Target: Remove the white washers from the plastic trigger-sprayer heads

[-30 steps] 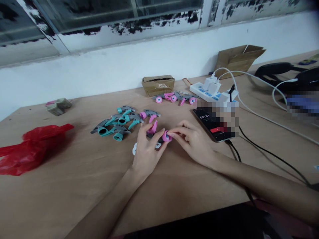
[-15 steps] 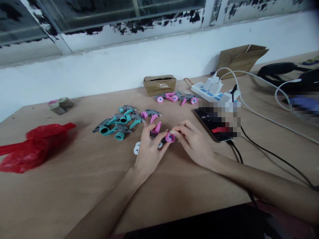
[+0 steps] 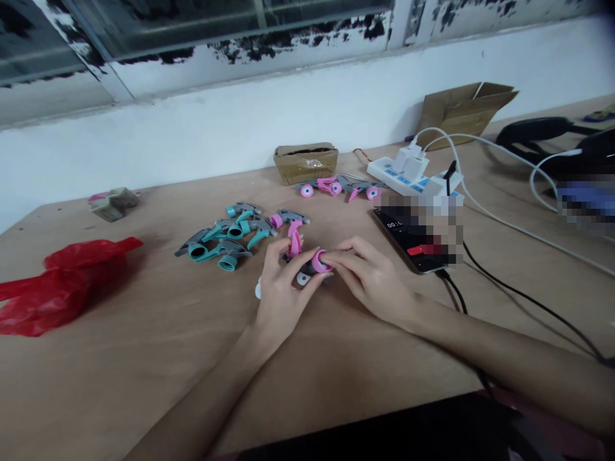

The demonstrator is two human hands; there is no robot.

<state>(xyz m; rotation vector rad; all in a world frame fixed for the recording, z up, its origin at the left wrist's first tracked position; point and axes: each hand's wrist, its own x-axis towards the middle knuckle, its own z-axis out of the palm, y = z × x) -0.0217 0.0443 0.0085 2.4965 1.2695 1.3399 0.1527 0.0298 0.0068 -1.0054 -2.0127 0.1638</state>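
Note:
My left hand (image 3: 283, 288) grips a pink and grey trigger spray head (image 3: 295, 240), its pink collar (image 3: 319, 261) turned toward my right hand (image 3: 368, 272). The thumb and fingers of that right hand are pinched together at the collar's opening; whatever they hold there is hidden. White ring-shaped washers lie on the table by my left hand, one washer (image 3: 303, 279) showing below its fingers and another mostly covered by the hand. Just beyond, a second pink and grey spray head (image 3: 291, 217) lies on its side. Several teal and grey spray heads (image 3: 228, 246) are heaped to the left.
At the back, pink spray heads with white discs in their collars (image 3: 331, 186) lie before a small cardboard box (image 3: 306, 164). A phone (image 3: 408, 240), a power strip (image 3: 398, 179) and cables are on the right. A red plastic bag (image 3: 72, 282) sits at left.
My right fingertips have moved in to the collar's opening. The spray head has tilted in my left hand, so the collar's opening faces more upward and the trigger shows more.

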